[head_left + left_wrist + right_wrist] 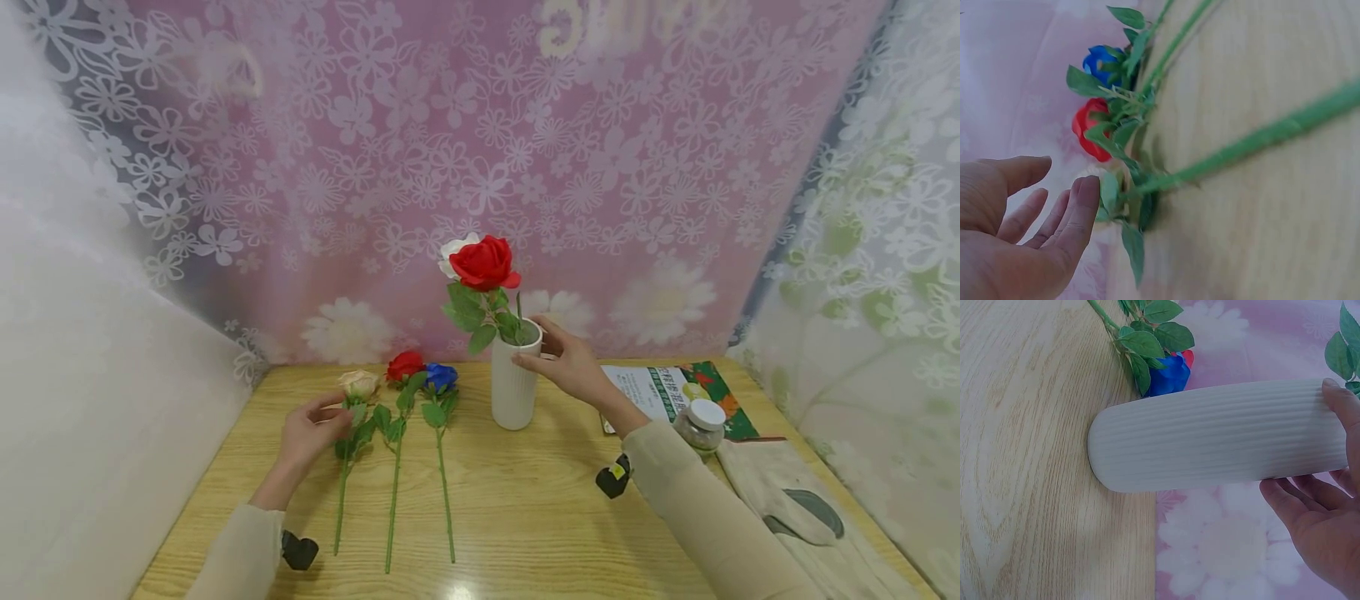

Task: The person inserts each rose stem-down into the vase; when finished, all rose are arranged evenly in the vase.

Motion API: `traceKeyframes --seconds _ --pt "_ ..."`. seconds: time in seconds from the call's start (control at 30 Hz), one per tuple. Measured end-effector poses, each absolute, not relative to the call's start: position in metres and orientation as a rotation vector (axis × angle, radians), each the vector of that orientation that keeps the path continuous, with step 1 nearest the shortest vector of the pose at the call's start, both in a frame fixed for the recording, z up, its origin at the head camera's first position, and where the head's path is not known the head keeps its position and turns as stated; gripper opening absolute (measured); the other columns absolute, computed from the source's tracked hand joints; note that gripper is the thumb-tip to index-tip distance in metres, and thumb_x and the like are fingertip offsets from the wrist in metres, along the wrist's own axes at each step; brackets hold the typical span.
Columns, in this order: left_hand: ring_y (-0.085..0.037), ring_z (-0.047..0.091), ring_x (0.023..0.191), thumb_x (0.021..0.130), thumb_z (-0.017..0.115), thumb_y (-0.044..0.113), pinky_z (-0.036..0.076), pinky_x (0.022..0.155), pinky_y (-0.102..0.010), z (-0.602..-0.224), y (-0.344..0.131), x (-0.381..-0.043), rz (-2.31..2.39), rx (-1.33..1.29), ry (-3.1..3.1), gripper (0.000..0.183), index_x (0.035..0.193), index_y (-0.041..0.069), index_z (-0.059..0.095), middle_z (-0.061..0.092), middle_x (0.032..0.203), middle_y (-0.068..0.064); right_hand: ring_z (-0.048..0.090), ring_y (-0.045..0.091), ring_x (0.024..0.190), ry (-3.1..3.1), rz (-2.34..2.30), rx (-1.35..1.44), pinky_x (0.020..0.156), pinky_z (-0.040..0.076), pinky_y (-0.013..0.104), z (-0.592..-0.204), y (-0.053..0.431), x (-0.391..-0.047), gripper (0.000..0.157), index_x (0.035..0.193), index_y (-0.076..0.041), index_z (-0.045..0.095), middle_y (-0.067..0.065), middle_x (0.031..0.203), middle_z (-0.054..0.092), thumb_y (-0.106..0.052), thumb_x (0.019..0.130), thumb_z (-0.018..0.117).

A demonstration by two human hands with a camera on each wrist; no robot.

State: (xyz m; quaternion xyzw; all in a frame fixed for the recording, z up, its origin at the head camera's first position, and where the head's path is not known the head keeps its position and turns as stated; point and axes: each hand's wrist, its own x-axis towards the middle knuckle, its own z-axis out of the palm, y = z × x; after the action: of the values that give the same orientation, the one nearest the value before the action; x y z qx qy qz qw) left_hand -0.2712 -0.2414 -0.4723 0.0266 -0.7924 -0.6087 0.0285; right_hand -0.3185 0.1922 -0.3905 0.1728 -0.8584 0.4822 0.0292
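The right hand (576,367) grips the vase (513,392) near the table's (555,517) back edge; the left hand (309,429), fingers parted, should pinch the cream rose's (360,383) stem (341,504).

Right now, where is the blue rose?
In the head view, the blue rose lies on the table, just right of the lying red rose and left of the white vase.
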Motion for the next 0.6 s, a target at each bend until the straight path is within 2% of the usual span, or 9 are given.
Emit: traceKeyframes --seconds 0.1,0.23,0.6 --pt "-0.023 0.078 0.095 0.102 0.069 0.009 0.067 0.084 -0.036 -0.476 -0.246 -0.264 -1.839 0.081 -2.493 0.050 0.147 -0.008 0.054 0.065 0.131 -0.034 0.058 0.035 0.141 -2.649 1.486 0.530 0.108 0.055 0.058 -0.391 0.193 -0.319 0.079 0.162 -0.031 0.041 0.007 0.156 0.056 -0.047 0.095 0.079" --pt "-0.029 0.079 0.090 0.101 0.070 0.007 0.067 0.079 -0.037 -0.483 -0.250 -0.258 -1.776 0.095 -2.559 0.049 0.144 -0.011 0.056 0.070 0.125 -0.033 0.059 0.034 0.141 -2.648 1.486 0.520 0.108 0.056 0.057 -0.392 0.193 -0.319 0.079 0.162 -0.031 0.041 0.006 0.156 0.056 -0.047 0.095 0.079" --pt "-0.030 0.079 0.079 0.097 0.075 0.007 0.068 0.073 -0.037 -0.494 -0.253 -0.252 -1.723 0.141 -2.641 0.051 0.142 -0.011 0.057 0.076 0.109 -0.027 0.060 0.035 0.139 -2.649 1.467 0.521 0.107 0.056 0.058 -0.393 0.192 -0.320 0.079 0.162 -0.030 0.041 0.008 0.155 0.057 -0.046 0.094 0.079"
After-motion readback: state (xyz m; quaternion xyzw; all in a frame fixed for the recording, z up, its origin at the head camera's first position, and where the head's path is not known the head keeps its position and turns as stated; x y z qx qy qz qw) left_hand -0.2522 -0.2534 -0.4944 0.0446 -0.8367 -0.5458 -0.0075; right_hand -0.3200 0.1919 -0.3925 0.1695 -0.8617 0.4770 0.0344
